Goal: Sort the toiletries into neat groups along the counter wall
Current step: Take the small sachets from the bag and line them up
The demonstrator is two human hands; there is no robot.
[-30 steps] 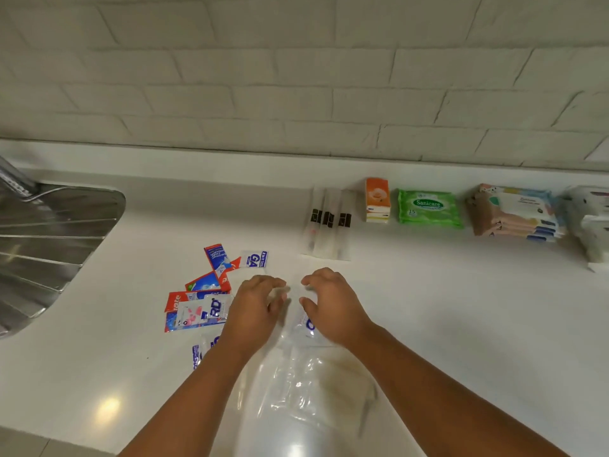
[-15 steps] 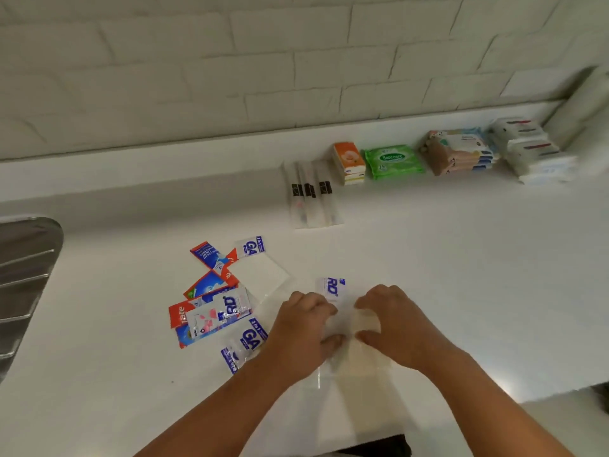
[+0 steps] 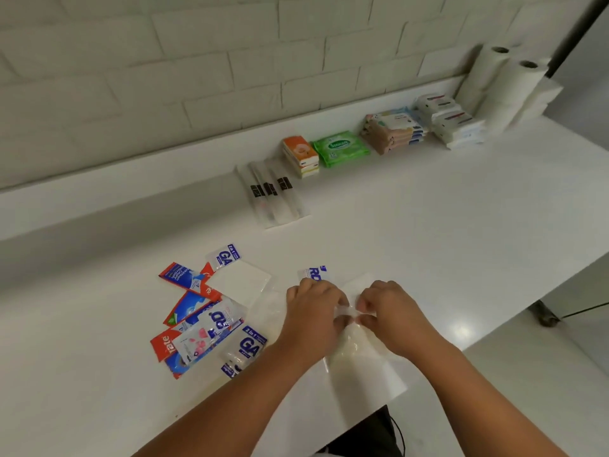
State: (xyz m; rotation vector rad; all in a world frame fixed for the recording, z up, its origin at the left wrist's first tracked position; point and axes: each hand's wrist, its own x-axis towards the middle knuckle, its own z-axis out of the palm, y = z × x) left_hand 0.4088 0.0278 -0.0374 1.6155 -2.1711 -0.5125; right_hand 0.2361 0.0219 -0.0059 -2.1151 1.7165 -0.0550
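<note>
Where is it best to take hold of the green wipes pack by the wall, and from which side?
Probably its near long edge, from the front: the green wipes pack lies flat, the orange tissue stack close on its left, the beige packs on its right, and the wall behind.

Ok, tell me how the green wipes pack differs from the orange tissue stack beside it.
The green wipes pack looks like one soft, flat pack, while the orange tissue stack is several small packs piled up. The green wipes pack is wider and lower, and the orange tissue stack is narrower and taller. The green wipes pack carries a white oval label, and the orange tissue stack shows a pale round picture. Both sit side by side against the counter wall.
</note>
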